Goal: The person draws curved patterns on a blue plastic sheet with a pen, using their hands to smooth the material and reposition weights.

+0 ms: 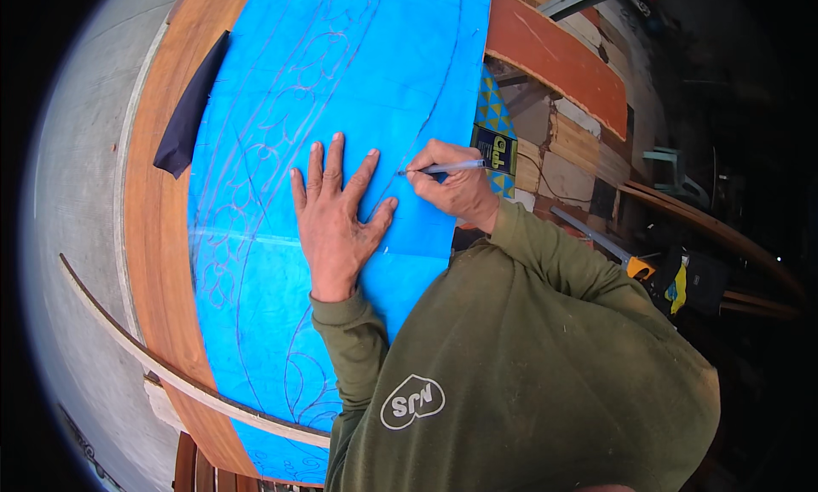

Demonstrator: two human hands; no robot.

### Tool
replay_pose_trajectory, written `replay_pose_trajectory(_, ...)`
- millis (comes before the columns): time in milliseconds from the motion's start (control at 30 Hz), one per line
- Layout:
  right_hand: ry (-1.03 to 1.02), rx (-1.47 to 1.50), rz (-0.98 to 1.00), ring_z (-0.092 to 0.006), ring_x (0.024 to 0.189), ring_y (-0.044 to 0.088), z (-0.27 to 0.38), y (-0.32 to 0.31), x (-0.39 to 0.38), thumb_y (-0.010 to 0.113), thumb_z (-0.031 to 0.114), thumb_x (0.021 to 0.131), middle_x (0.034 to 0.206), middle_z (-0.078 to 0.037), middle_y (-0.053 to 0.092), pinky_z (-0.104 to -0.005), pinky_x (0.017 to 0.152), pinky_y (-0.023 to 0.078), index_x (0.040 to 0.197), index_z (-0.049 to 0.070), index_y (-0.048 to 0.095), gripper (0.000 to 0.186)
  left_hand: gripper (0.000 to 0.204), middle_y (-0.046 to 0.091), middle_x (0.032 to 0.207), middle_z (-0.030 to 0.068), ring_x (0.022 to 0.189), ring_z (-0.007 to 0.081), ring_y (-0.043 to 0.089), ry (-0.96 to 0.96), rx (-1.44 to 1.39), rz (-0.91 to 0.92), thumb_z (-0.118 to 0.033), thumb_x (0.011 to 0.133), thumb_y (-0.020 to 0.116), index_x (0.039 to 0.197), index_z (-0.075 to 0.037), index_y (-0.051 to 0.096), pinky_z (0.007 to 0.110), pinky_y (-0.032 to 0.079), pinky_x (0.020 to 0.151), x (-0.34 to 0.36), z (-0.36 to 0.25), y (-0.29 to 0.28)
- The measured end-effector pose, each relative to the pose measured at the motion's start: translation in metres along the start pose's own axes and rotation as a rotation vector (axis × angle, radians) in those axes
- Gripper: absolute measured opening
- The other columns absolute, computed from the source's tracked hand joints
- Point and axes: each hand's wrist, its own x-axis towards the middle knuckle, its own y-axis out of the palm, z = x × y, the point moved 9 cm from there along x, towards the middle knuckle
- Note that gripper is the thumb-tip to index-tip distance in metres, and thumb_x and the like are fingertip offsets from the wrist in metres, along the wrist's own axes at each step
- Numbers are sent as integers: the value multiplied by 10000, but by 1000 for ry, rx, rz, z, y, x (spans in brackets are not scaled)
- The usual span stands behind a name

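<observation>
A large bright blue sheet (256,330) covered in drawn curves and scroll patterns lies over a wooden board (162,202). My left hand (335,224) presses flat on the sheet with its fingers spread and holds nothing. To its right, my right hand (456,189) is closed around a pen (456,166), whose tip is at a long dark curved line on the sheet. A crease runs across the sheet just under my left hand. My right forearm's green sleeve hides part of what lies below the hand.
A thin wooden strip (170,368) crosses the board and sheet at lower left. Dark cloth (192,109) lies on the sheet's left edge. Beyond the right edge are a small dark box (492,149), a reddish-brown panel (558,57) and a handsaw (637,268) with a yellow handle.
</observation>
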Motion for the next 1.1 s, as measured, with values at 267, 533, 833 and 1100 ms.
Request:
replay_pose_trajectory(267, -2, -43, -114, -95, 750, 669, -7, -8, -5, 754, 42, 975, 872, -80, 749, -288, 630, 526, 962, 15, 706, 58, 674, 451, 1745, 92, 1631, 358, 360, -2, 6, 6, -436, 851, 867, 1492, -291, 719, 615, 199, 1332, 1, 0, 0)
replay_pose_trajectory(533, 19, -59, -182, -135, 750, 704, -11, -15, -7, 760, 32, 944, 872, -100, 753, -307, 643, 545, 941, 18, 696, 65, 675, 451, 1746, 89, 1634, 353, 357, -1, 8, 8, -448, 854, 864, 1494, -291, 718, 614, 195, 1334, 0, 1, 1)
replay_pose_trajectory(833, -71, -85, -57, -125, 767, 680, -1, -4, -5, 755, 16, 963, 899, -87, 744, -311, 656, 542, 971, 15, 700, 55, 661, 440, 1754, 84, 1641, 346, 346, 6, 17, 4, -459, 869, 855, 1495, -295, 717, 615, 195, 1329, 1, 0, 2)
replay_pose_trajectory(1100, 49, -18, -201, -166, 738, 718, -11, -15, -6, 765, 35, 930, 842, -106, 743, -332, 649, 561, 941, 18, 691, 77, 658, 437, 1755, 88, 1642, 348, 344, 8, 11, 2, -458, 872, 855, 1494, -295, 718, 620, 194, 1328, 1, 0, 1)
